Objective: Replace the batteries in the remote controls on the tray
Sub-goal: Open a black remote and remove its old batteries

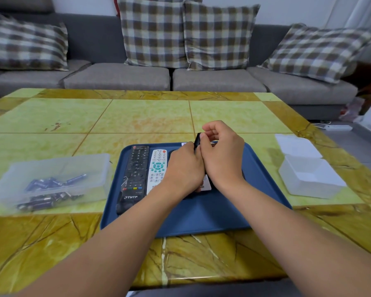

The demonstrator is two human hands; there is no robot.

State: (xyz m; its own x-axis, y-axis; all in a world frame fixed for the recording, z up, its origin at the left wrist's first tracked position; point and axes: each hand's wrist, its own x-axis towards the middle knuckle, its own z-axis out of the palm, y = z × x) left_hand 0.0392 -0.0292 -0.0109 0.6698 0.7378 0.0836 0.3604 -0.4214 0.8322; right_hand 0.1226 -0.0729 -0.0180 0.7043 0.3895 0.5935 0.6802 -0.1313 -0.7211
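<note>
I see both hands, left hand (pixel 185 166) and right hand (pixel 222 157), grasping a black remote (pixel 197 140) above the blue tray (pixel 263 179); they hide most of it.

The black remote (pixel 135 179), lying left of the left hand's grip, carries the one readable mark: white letters "THTF" near its close end. The white remote (pixel 157 168) beside it has button legends too small to read, and a white label under the hands is illegible.
</note>
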